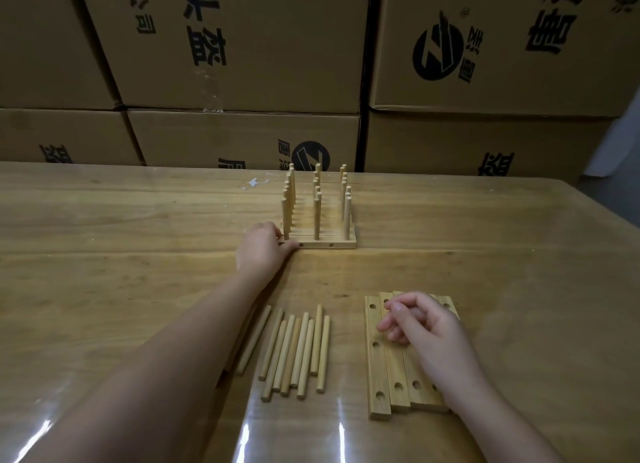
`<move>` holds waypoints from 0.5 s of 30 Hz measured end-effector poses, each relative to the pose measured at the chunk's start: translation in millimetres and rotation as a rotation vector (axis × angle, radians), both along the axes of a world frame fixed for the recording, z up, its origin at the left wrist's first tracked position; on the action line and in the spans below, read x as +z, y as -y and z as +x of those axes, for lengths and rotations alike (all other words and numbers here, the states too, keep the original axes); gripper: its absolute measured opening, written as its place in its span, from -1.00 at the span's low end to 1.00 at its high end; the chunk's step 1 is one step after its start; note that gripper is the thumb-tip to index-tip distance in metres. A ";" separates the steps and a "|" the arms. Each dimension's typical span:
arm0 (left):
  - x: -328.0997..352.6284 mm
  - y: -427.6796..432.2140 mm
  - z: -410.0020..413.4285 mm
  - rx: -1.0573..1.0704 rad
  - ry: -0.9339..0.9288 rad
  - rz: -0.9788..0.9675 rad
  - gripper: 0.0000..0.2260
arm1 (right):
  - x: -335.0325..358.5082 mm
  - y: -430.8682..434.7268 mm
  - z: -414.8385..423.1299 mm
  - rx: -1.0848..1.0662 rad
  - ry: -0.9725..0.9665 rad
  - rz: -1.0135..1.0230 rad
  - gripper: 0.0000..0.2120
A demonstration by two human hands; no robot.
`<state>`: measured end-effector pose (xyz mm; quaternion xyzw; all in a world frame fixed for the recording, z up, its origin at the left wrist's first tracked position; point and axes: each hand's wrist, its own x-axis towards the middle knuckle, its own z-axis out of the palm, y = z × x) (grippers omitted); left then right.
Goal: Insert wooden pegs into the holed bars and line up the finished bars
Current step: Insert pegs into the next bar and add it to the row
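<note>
Several finished bars (325,243), each with three upright pegs, stand side by side in a row running away from me at the table's middle. My left hand (260,251) reaches forward and grips the left end of the nearest finished bar, thumb on its front face. Several loose wooden pegs (294,350) lie side by side in front of me. To their right lie several empty holed bars (377,358), packed together. My right hand (422,331) hovers over these bars with fingers loosely curled, holding nothing that I can see.
The wooden table (138,237) has a glossy clear cover with glare near my side. Stacked cardboard boxes (242,64) form a wall right behind its far edge. A small white scrap (254,182) lies left of the far pegs.
</note>
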<state>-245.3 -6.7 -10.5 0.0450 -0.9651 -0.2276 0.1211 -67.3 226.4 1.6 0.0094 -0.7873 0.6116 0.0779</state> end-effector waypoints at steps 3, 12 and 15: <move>-0.6 -3.6 -3.4 -0.002 -0.006 -0.003 -0.63 | 0.7 0.0 0.3 0.000 0.004 -0.002 -0.87; 1.9 -8.0 -19.6 0.019 0.014 0.028 -0.63 | 1.0 0.7 1.2 0.013 -0.017 0.012 -0.86; 1.7 -7.9 -19.9 0.032 0.022 0.078 -0.58 | 1.4 1.6 0.9 0.017 -0.019 0.012 -0.86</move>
